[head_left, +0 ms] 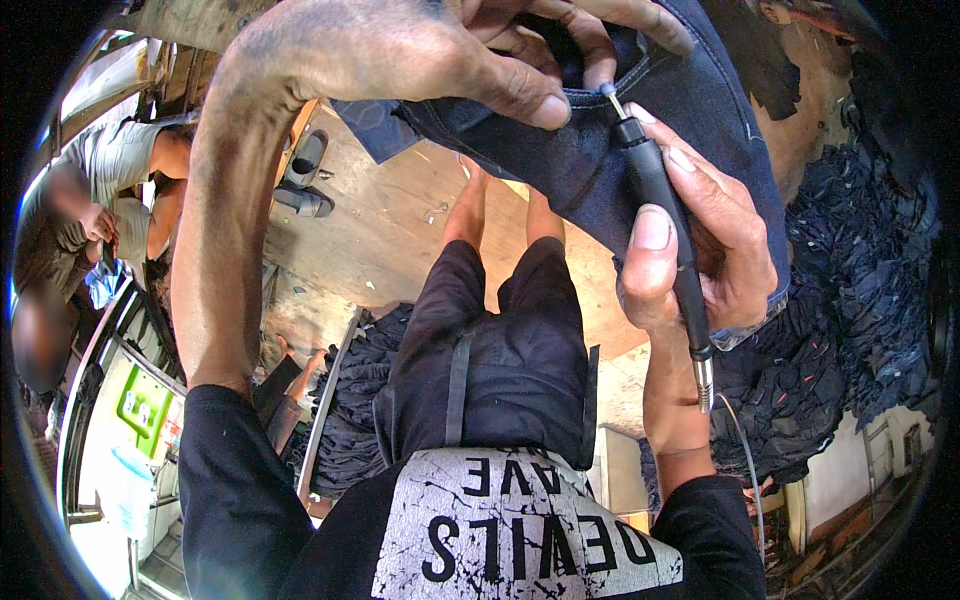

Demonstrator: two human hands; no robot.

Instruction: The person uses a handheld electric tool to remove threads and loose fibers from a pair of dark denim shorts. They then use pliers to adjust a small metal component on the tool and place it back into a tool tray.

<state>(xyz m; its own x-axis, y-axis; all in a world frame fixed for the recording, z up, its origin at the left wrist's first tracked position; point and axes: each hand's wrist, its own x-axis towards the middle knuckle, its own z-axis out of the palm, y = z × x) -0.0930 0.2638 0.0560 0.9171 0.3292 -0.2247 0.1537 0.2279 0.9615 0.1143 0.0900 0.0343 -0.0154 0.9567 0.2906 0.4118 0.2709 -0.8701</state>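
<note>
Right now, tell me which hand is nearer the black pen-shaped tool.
Right. The right hand grips the black pen-shaped tool; the left hand holds dark fabric beside the tool's tip.

Blk caps lettering [530,548] on cracked lt-grey print panel [412,505], wearer's blk T-shirt [325,555]; upside-dn, approx. 2 rows.
</note>
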